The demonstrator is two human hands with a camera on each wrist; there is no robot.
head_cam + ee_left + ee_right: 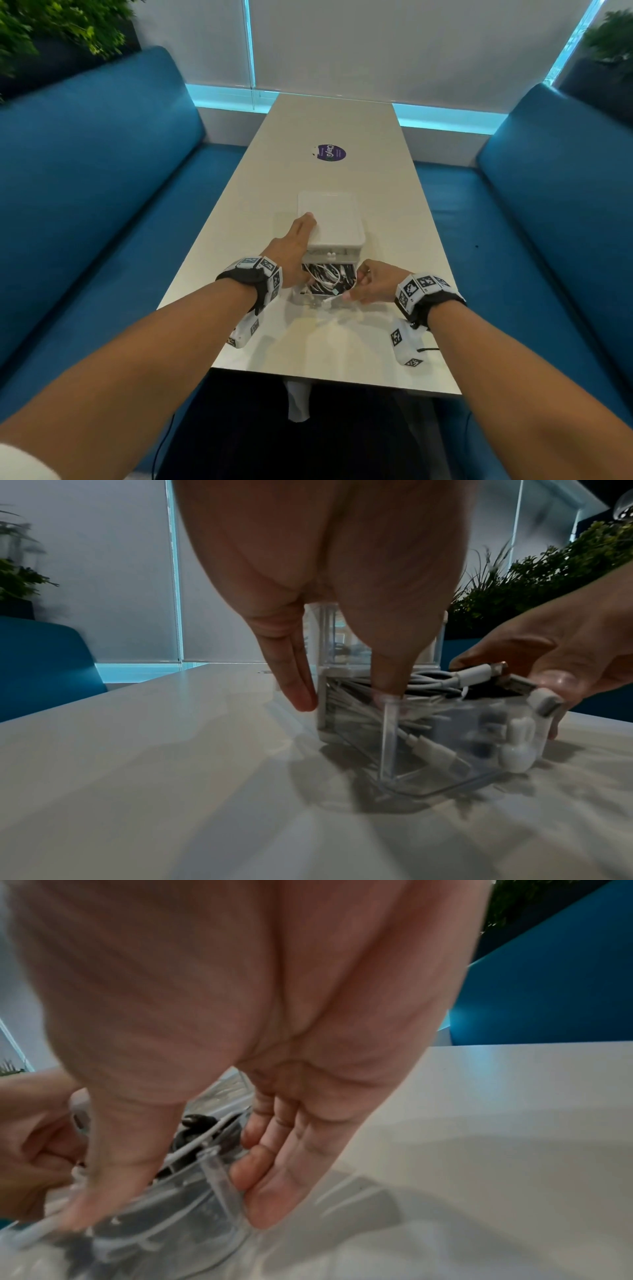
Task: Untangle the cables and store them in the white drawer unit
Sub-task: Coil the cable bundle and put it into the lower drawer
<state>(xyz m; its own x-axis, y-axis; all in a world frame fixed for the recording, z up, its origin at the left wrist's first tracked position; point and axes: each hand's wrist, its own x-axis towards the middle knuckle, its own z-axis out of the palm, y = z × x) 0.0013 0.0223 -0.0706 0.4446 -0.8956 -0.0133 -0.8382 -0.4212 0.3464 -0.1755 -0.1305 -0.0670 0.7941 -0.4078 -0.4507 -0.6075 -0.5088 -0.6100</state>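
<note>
The white drawer unit (332, 219) stands mid-table, and its clear bottom drawer (308, 298) is pulled out toward me. White and black cables (325, 279) lie coiled inside it, a white plug (544, 704) poking over the front rim. My left hand (294, 240) lies along the unit's left side with straight fingers (301, 696), its thumb tip on the drawer's (428, 750) left rim. My right hand (363, 287) grips the drawer's front right corner (212, 1177): the thumb is over the front wall and the fingers (260, 1177) are against the right wall.
The long white table (308, 342) has a purple round sticker (331, 152) beyond the unit. Blue sofas (102, 205) flank both sides, with plants (51, 27) behind them. The table's near edge (325, 380) is just below my wrists.
</note>
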